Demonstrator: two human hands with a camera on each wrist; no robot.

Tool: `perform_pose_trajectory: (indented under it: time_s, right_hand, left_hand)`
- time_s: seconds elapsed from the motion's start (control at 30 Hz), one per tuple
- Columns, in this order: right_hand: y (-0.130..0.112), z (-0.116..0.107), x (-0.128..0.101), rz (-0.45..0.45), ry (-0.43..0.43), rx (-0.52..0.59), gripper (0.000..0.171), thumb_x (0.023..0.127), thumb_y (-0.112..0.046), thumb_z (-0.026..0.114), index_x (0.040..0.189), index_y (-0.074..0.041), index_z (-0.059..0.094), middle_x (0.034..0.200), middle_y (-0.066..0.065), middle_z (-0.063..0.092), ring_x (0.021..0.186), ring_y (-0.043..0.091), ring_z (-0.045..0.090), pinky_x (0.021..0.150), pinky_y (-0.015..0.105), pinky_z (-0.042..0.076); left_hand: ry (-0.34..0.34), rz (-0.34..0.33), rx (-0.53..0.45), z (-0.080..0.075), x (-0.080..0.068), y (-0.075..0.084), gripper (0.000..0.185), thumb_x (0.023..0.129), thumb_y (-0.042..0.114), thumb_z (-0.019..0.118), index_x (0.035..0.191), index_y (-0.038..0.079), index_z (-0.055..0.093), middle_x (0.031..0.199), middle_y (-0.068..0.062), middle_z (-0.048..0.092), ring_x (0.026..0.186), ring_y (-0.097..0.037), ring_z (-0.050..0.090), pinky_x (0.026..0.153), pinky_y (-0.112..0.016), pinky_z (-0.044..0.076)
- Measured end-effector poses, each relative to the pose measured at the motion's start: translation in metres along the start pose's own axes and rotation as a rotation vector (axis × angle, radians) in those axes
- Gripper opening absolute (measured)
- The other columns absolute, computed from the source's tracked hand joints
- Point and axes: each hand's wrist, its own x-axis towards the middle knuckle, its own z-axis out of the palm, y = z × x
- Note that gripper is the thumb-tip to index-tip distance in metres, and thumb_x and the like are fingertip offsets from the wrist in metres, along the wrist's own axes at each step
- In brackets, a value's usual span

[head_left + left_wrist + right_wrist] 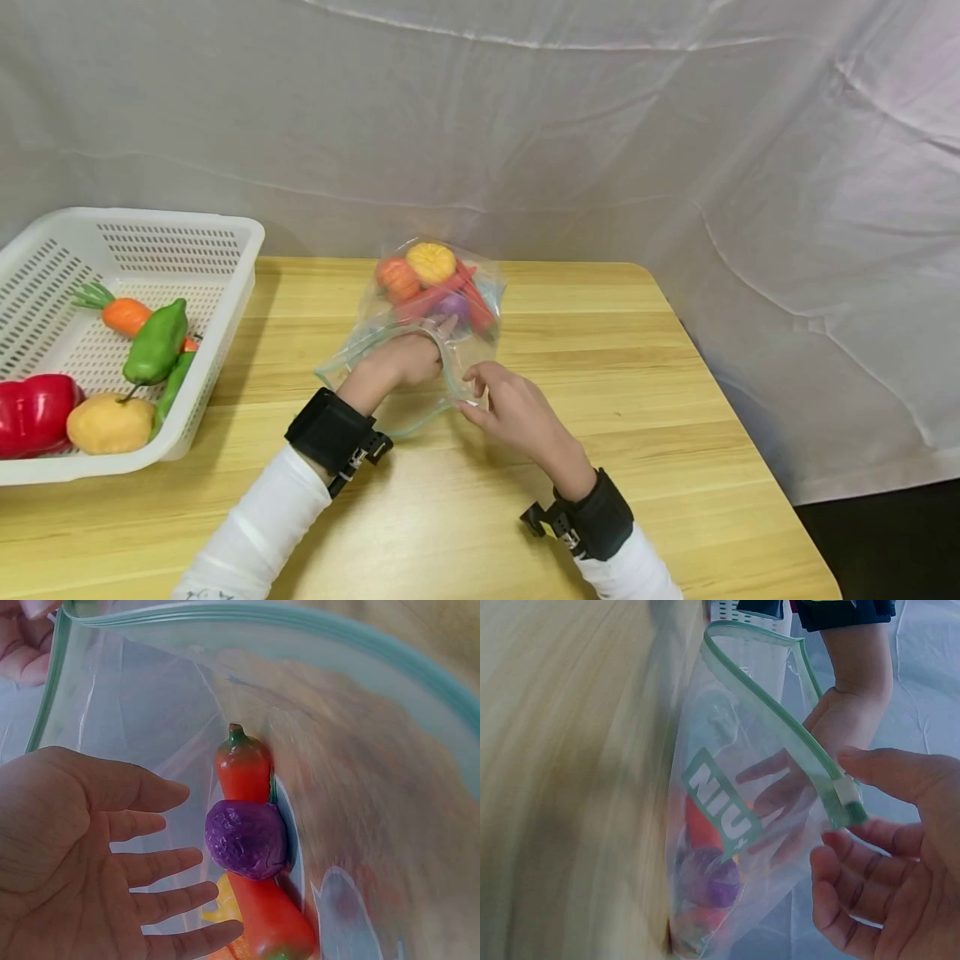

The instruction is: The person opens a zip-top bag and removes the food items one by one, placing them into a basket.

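Note:
A clear zip bag (411,410) with a green-edged mouth lies on the table, holding toy vegetables. Inside are a yellow pumpkin (431,263), an orange pumpkin (398,279), red peppers (274,919) and a purple cabbage (246,838). My left hand (397,362) reaches through the mouth into the bag. Its fingers are spread and straight, close to the cabbage, with nothing in them. At the mouth's right corner, my right hand (517,412) pinches the edge beside the white slider (847,790), thumb on one side and fingers on the other.
On the left stands a white perforated basket (251,258). It holds a carrot (126,317), a green pepper (156,343), a red bell pepper (37,414) and a yellowish potato-like piece (110,423). Pale cloth (480,125) hangs behind the wooden table (600,350) and along its right side.

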Motion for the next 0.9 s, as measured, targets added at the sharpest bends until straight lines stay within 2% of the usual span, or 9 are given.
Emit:
perform_pose_trajectory:
  time_s: [0.2, 0.3, 0.43, 0.57, 0.73, 0.9]
  right_hand:
    - [-0.006, -0.001, 0.011, 0.046, 0.043, -0.043, 0.043, 0.083, -0.032, 0.07, 0.112, -0.009, 0.051, 0.103, 0.007, 0.057, 0.074, 0.015, 0.057, 0.056, 0.022, 0.044]
    - [-0.01, -0.002, 0.017, 0.071, 0.047, -0.059, 0.053, 0.082, -0.032, 0.07, 0.121, -0.006, 0.046, 0.109, 0.011, 0.057, 0.08, 0.019, 0.059, 0.056, 0.024, 0.045]
    - [-0.015, -0.002, 0.023, 0.103, 0.006, -0.029, 0.062, 0.082, -0.027, 0.07, 0.13, 0.0, 0.042, 0.104, 0.012, 0.059, 0.069, 0.016, 0.055, 0.05, 0.022, 0.042]
    - [-0.017, 0.0, 0.025, 0.103, -0.035, -0.006, 0.061, 0.083, -0.022, 0.069, 0.132, 0.002, 0.041, 0.101, 0.011, 0.059, 0.065, 0.013, 0.051, 0.05, 0.02, 0.039]
    - [-0.018, 0.002, 0.024, 0.086, -0.031, -0.018, 0.059, 0.082, -0.017, 0.07, 0.13, 0.001, 0.042, 0.098, 0.01, 0.059, 0.063, 0.013, 0.05, 0.051, 0.02, 0.038]
    - [-0.019, 0.003, 0.023, 0.069, -0.025, -0.022, 0.059, 0.08, -0.013, 0.072, 0.13, 0.001, 0.044, 0.094, 0.009, 0.061, 0.059, 0.01, 0.046, 0.049, 0.019, 0.036]
  left_hand:
    - [-0.016, 0.01, 0.014, -0.002, 0.001, 0.0, 0.065, 0.094, 0.014, 0.043, 0.149, 0.004, 0.011, 0.157, -0.015, 0.01, 0.145, -0.032, 0.01, 0.116, -0.047, 0.021]
    - [-0.02, 0.02, 0.032, -0.003, 0.001, 0.001, 0.067, 0.092, 0.011, 0.046, 0.149, 0.004, 0.011, 0.157, -0.015, 0.008, 0.145, -0.032, 0.009, 0.116, -0.047, 0.021]
    - [-0.022, 0.043, 0.064, -0.005, 0.002, 0.002, 0.066, 0.091, 0.009, 0.045, 0.149, 0.002, 0.013, 0.157, -0.016, 0.007, 0.145, -0.031, 0.008, 0.115, -0.046, 0.022]
    - [-0.026, 0.034, 0.049, -0.006, 0.004, 0.002, 0.065, 0.092, 0.009, 0.041, 0.149, 0.001, 0.011, 0.157, -0.016, 0.006, 0.146, -0.03, 0.007, 0.115, -0.046, 0.022]
    - [-0.036, -0.01, -0.015, -0.008, 0.007, 0.001, 0.064, 0.095, 0.014, 0.038, 0.15, 0.003, 0.007, 0.158, -0.014, 0.005, 0.146, -0.029, 0.007, 0.116, -0.046, 0.02]
    - [-0.015, -0.015, -0.014, -0.009, 0.009, -0.001, 0.064, 0.097, 0.025, 0.039, 0.15, 0.003, 0.008, 0.157, -0.016, 0.008, 0.145, -0.03, 0.012, 0.114, -0.046, 0.025]
